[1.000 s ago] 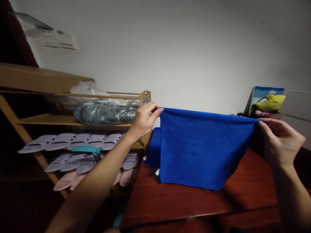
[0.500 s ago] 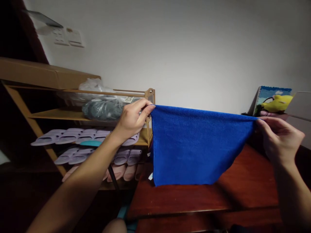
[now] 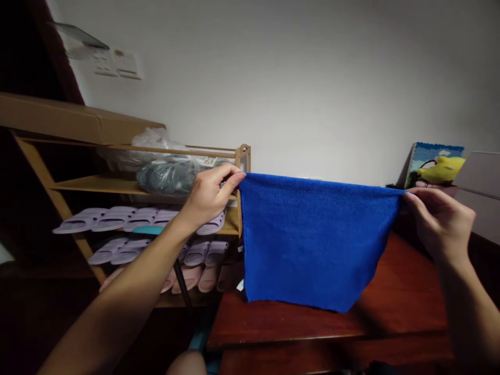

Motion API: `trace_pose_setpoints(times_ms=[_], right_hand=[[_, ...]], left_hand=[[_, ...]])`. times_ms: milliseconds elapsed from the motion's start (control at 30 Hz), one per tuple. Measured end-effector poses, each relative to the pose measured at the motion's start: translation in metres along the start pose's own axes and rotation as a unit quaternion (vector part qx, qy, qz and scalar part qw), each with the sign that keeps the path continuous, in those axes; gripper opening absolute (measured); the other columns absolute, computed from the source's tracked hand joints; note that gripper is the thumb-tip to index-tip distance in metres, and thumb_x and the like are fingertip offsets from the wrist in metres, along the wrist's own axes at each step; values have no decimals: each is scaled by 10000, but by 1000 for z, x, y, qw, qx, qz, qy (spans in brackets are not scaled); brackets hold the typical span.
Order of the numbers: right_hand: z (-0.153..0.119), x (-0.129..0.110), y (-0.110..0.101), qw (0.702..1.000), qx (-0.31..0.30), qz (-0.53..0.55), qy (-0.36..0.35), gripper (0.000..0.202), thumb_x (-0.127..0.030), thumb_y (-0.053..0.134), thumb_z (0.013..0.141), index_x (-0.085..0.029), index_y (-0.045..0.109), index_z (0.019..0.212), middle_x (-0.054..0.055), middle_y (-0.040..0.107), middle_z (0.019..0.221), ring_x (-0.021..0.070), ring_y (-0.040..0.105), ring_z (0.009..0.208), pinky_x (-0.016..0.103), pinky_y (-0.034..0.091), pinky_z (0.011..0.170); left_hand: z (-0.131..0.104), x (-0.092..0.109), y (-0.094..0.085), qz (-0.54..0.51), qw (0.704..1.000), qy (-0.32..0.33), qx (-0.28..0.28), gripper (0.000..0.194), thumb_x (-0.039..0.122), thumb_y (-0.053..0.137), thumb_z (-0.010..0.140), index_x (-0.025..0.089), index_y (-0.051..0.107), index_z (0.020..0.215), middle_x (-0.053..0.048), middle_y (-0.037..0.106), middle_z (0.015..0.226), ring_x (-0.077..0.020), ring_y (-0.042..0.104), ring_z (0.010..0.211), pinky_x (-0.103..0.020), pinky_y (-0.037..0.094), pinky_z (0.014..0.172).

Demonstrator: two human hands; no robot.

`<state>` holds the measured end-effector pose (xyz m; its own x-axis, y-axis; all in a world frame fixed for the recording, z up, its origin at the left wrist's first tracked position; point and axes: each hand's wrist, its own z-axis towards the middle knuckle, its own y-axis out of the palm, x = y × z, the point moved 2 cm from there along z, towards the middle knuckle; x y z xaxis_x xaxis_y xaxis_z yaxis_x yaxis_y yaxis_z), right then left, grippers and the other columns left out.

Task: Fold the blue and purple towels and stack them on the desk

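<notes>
A blue cloth hangs stretched between my two hands above a reddish-brown wooden table. My left hand pinches its upper left corner between thumb and fingers. At the upper right corner, my right hand holds it in a similar pinch. The top edge runs almost straight, sloping slightly down to the right. A small white tag sticks out near the lower left corner. Part of the tabletop is hidden behind the cloth.
To the left stands a wooden shoe rack with several purple slippers and pink slippers. A cardboard box and plastic-wrapped items lie on it. A yellow plush toy sits at the back right.
The right hand has come slightly left, toward the left hand. The cloth's lower right part has swung down a little. The view has shifted slightly.
</notes>
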<state>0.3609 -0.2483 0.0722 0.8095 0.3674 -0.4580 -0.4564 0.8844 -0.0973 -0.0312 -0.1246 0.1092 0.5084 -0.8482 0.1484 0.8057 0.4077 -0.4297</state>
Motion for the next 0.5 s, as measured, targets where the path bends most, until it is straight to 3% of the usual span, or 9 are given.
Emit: trace_pose_setpoints(times_ms=[167,300,500], right_hand=[[-1,1,2,997,-32,-68,-37,216,-382,626,810,-180,684,859,-13,609,608,94,552,512,186,443,501],[-3,-2,0,993,-20,-45,-110,186,-360,611,822,-189,680,848,32,652,826,135,606,709,244,487,651],[-3,-6,-4,997,-7,77,-12,171,-348,705,754,-212,719,857,15,657,739,117,592,638,257,484,642]], left_hand=[[-5,-1,-2,-16,1000,-6,3,238,339,470,903,200,557,730,18,552,626,-129,525,577,-244,415,579],[-10,-1,-6,-130,989,-72,-1,269,431,540,880,200,578,747,39,512,560,-107,492,472,-231,400,460],[-11,-1,-17,-256,960,-117,13,329,516,663,792,196,620,732,38,534,571,-87,461,472,-234,361,423]])
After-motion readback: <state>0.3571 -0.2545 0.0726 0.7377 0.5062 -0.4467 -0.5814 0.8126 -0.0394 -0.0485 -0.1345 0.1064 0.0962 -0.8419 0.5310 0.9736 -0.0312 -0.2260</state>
